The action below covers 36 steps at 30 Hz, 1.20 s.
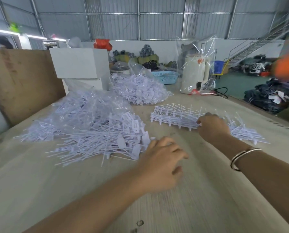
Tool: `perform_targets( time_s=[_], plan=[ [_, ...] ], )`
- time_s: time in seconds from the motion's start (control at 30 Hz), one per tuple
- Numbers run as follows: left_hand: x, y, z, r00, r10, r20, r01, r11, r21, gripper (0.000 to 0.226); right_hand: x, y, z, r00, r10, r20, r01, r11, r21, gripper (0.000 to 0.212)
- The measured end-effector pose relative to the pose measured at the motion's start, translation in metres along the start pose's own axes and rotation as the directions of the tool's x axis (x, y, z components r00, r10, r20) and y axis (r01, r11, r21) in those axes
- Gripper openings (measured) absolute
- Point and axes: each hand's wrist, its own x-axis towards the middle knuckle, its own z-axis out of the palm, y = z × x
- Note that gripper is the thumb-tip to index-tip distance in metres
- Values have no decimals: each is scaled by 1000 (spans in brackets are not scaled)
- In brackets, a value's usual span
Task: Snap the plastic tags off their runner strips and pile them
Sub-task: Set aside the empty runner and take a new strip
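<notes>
Evidently well advanced, a large pile of loose tags (96, 132) lies left, while the right hand (212, 126) grips the remaining stacked runner strips (174, 116) and the left hand (160, 158) hovers loosely curled, empty.

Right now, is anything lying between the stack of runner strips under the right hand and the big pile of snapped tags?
Nothing visible: bare table separates the runner strips from the pile. The left hand sits nearer, beside the pile's edge.

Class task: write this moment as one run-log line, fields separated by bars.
phase: fetching next strip | right hand: reaching onto stack of runner strips | left hand: open beside loose tag pile | surface: table
</notes>
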Motion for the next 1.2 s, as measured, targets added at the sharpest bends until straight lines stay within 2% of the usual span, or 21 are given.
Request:
perform_targets(
  time_s=[0.1,0.23,0.33,0.4,0.43,0.47,0.53,0.6,0.67,0.73,0.87,0.93,1.03,1.13,1.2],
  plan=[
    [15,12,6,999,-37,22,40,988,-147,34,8,18,5,1000,10,10,-7,974,-227,28],
    [38,14,15,990,-128,52,138,923,-358,28,12,28,11,999,-47,22,52,927,-371,22],
    [57,12,25,960,-252,121,275,777,-567,25,14,29,10,996,-84,-24,67,909,-412,17],
    [73,6,30,904,-383,188,396,590,-703,20,13,33,7,984,-110,-139,60,945,-321,10],
    [82,3,33,861,-451,234,445,448,-775,17,12,35,6,969,-120,-214,63,964,-258,9],
    [90,0,34,810,-503,300,473,261,-841,16,10,36,4,949,-136,-285,78,975,-208,9],
    [108,-6,36,737,-522,429,437,-115,-892,23,3,36,-2,911,-176,-372,134,981,-137,12],
    [122,-9,36,701,-525,484,358,-328,-874,29,-5,32,-7,917,-244,-316,212,968,-133,14],
    [130,-11,37,675,-539,504,293,-431,-854,21,-13,28,-5,927,-342,-156,307,928,-210,17],
    [135,-10,40,646,-571,507,284,-437,-853,20,-15,28,0,934,-355,-51,343,925,-162,21],
    [140,-9,45,591,-648,480,334,-345,-877,23,-5,34,2,949,-302,94,296,952,74,35],
    [141,-10,45,570,-691,445,372,-265,-889,24,3,34,2,940,-312,141,292,946,141,37],
    [138,-10,40,556,-748,363,416,-127,-900,27,12,32,4,949,-246,197,199,953,230,40],
    [134,-14,30,558,-788,261,455,27,-890,41,20,28,5,928,-280,247,239,954,184,48],
    [131,-18,22,538,-825,174,456,111,-883,45,25,31,10,888,-401,227,372,914,160,51]
  ],
)
